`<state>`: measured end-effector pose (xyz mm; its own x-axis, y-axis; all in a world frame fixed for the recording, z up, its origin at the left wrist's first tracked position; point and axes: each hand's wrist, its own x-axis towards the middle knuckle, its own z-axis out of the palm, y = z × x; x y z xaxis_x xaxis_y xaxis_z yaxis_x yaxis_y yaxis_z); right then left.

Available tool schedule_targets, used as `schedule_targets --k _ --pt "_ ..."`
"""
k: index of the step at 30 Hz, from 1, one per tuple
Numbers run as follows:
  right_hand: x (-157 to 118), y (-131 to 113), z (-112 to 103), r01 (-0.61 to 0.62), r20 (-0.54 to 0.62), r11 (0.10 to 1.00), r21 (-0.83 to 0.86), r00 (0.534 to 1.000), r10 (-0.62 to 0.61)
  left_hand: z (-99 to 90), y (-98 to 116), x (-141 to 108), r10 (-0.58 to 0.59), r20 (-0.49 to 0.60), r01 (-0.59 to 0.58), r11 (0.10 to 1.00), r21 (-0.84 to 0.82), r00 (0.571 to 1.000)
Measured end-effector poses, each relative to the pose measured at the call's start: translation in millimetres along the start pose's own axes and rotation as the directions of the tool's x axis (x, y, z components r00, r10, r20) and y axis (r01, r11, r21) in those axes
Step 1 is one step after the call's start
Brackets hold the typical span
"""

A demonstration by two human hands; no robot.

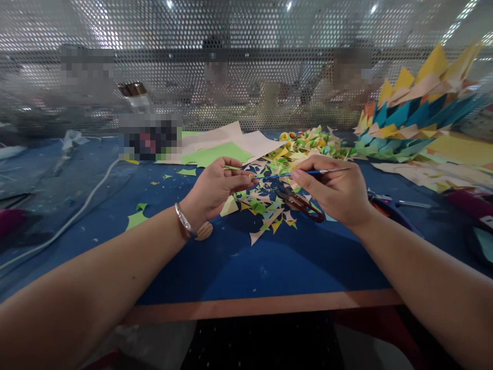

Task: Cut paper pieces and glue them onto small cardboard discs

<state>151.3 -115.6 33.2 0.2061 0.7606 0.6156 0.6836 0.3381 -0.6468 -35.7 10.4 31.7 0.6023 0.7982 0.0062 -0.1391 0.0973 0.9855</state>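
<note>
Above the paper scraps, my right hand (pixel 333 187) grips a thin blue stick (pixel 277 176) with a silvery, pointed end sticking out to the right. The stick's other end reaches my left hand (pixel 221 187), whose thumb and forefinger pinch a tiny yellowish paper roll (pixel 251 176) at its tip. The roll is too small to make out well. Beneath my right hand, a pair of thread snips (pixel 300 203) with dark red handles lies on the scraps. Cut scraps (pixel 265 208) in green, cream and yellow spread below both hands.
Sheets of green paper (pixel 215 153) lie behind my left hand. Small paper pieces (pixel 316 144) are heaped at the back. A layered paper piece (pixel 416 113) stands at the back right. A white cable (pixel 87 200) crosses the blue table (pixel 239 272). Perforated metal (pixel 250 31) screens the back.
</note>
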Motion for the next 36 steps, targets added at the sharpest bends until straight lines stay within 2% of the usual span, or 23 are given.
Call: schedule_targets --k 5,10,24,32,36 --pt "-1.2 1.1 1.2 0.064 0.001 0.998 -0.029 0.998 -0.064 4.0 -0.5 -1.9 -0.025 -0.009 0.024 0.994 -0.111 1.0" --pt "-2.5 -0.1 2.9 0.12 -0.005 0.991 -0.054 0.993 -0.12 8.9 1.3 -4.9 0.006 -0.068 -0.012 0.996 -0.091 0.998" --pt "-3.4 -1.5 4.0 0.151 -0.005 0.987 -0.059 0.988 -0.152 9.0 -0.5 -4.3 0.107 -0.06 -0.11 0.993 -0.038 0.992" --pt "-3.2 -2.6 6.8 0.216 -0.035 0.976 -0.011 0.976 -0.216 9.7 -0.6 -3.6 0.086 -0.068 -0.091 0.992 -0.082 0.994" --pt "-4.5 -3.6 6.1 0.24 -0.064 0.971 -0.002 0.969 -0.24 4.9 -2.4 2.9 0.087 -0.125 -0.093 0.995 -0.046 0.988"
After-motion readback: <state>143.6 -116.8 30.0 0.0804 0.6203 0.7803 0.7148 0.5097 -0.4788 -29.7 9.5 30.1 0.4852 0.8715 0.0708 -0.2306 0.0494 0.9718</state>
